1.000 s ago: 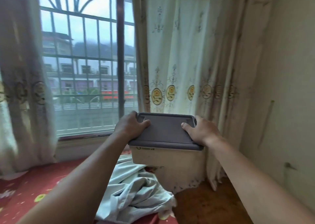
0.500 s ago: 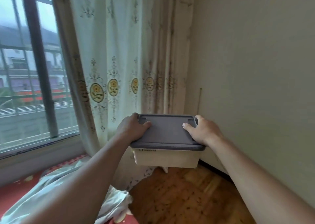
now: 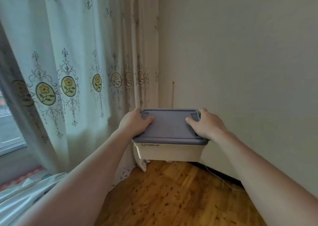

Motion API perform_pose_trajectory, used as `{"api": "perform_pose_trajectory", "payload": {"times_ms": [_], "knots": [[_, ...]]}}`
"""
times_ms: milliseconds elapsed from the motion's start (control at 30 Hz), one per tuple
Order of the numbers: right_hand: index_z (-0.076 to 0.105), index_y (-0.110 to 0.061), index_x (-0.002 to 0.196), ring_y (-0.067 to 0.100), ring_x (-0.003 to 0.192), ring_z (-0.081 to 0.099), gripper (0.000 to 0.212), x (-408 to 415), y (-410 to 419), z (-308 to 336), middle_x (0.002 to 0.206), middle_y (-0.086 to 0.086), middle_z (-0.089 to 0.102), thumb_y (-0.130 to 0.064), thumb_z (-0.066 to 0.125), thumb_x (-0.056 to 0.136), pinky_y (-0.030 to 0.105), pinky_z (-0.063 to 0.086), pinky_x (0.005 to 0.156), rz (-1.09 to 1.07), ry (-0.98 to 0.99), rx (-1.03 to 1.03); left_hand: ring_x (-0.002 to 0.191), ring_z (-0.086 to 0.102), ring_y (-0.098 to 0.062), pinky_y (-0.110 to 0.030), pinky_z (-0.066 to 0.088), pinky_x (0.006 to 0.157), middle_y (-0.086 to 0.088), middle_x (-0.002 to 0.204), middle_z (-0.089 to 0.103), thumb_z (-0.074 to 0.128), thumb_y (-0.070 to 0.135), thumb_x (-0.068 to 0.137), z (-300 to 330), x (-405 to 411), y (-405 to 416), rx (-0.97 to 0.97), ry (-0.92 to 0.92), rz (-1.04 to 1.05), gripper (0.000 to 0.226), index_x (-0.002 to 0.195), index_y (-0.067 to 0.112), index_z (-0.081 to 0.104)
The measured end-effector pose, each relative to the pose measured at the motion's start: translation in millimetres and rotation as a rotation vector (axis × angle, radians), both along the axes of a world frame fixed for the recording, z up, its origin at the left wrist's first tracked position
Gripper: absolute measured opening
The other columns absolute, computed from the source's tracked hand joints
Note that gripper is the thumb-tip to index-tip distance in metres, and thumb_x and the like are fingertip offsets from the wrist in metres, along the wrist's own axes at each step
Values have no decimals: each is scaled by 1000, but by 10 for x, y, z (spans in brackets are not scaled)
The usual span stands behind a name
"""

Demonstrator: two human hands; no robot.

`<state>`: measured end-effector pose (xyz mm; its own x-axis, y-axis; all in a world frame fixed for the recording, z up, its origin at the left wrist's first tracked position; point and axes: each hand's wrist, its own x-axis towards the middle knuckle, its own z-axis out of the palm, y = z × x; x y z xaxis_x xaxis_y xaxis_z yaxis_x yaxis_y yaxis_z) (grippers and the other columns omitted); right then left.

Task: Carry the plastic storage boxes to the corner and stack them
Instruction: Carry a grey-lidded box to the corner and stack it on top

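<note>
I hold one plastic storage box (image 3: 169, 151) in the air in front of me, a cream tub with a flat grey lid (image 3: 169, 125). My left hand (image 3: 135, 122) grips the lid's left edge, thumb on top. My right hand (image 3: 205, 124) grips the right edge the same way. The box hangs level above the wooden floor, right in front of the room corner where the curtain meets the wall. No other storage box is in view.
A flowered curtain (image 3: 82, 81) hangs on the left down to the floor. A plain wall (image 3: 240, 62) stands on the right, with a thin white cable (image 3: 216, 176) along its dark skirting. Wooden floor (image 3: 172, 194) lies below. Pale bedding (image 3: 25, 196) lies at the lower left.
The view has swung right, away from the window and the bedding, toward the corner. The box stays gripped in both hands and is now closer to the wall.
</note>
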<state>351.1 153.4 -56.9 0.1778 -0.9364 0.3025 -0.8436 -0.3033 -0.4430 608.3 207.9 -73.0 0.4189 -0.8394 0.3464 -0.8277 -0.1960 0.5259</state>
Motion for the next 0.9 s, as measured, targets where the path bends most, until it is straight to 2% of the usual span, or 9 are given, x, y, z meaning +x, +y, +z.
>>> {"api": "perform_pose_trajectory", "payload": {"times_ms": [133, 267, 367, 467, 600, 700, 900], "knots": [[44, -16, 132, 28, 88, 57, 66, -241, -329, 2, 112, 9, 63, -66, 49, 90, 34, 42, 65, -20, -3, -1, 96, 55, -22, -32, 40, 69, -5, 123, 61, 50, 70, 81, 37, -234, -387, -6, -27, 0, 73, 132, 18, 50], [43, -15, 133, 28, 87, 58, 67, -423, -642, -33, 110, 8, 64, -65, 50, 89, 33, 42, 65, -21, -15, -15, 88, 49, -18, -31, 42, 70, -3, 117, 62, 54, 68, 82, -15, -412, -703, -15, 16, -11, 71, 133, 18, 49], [43, -16, 134, 27, 84, 59, 67, -475, -802, -72, 105, 7, 64, -65, 51, 89, 32, 44, 63, -25, -19, -2, 89, 52, -19, -31, 43, 71, -1, 112, 61, 55, 66, 83, -50, -476, -883, -11, 19, -20, 70, 133, 18, 48], [42, -17, 135, 27, 83, 61, 67, -490, -988, -160, 103, 5, 63, -65, 50, 89, 31, 47, 64, -32, -29, 13, 98, 56, -23, -31, 43, 72, -5, 121, 60, 55, 66, 82, -71, -489, -1096, -3, -4, -24, 72, 135, 18, 47], [43, -18, 133, 27, 83, 63, 65, -438, -1253, -267, 101, 5, 66, -66, 50, 89, 34, 54, 70, -42, -23, 45, 87, 51, -19, -31, 43, 67, -4, 118, 60, 56, 64, 83, -169, -450, -1391, 9, -11, -38, 69, 133, 18, 48], [43, -18, 131, 28, 84, 67, 64, -314, -1519, -334, 99, 7, 69, -65, 50, 89, 40, 59, 75, -39, -31, 65, 89, 55, -19, -31, 46, 68, -3, 117, 60, 57, 64, 82, -261, -331, -1662, 22, 11, -42, 68, 132, 19, 48], [44, -18, 130, 28, 86, 65, 62, 70, -2164, -356, 103, 7, 67, -64, 51, 89, 41, 59, 74, -49, -18, 62, 91, 56, -21, -33, 48, 71, -2, 111, 60, 59, 63, 83, -299, 51, -2335, 24, 33, -67, 66, 129, 16, 50]]}}
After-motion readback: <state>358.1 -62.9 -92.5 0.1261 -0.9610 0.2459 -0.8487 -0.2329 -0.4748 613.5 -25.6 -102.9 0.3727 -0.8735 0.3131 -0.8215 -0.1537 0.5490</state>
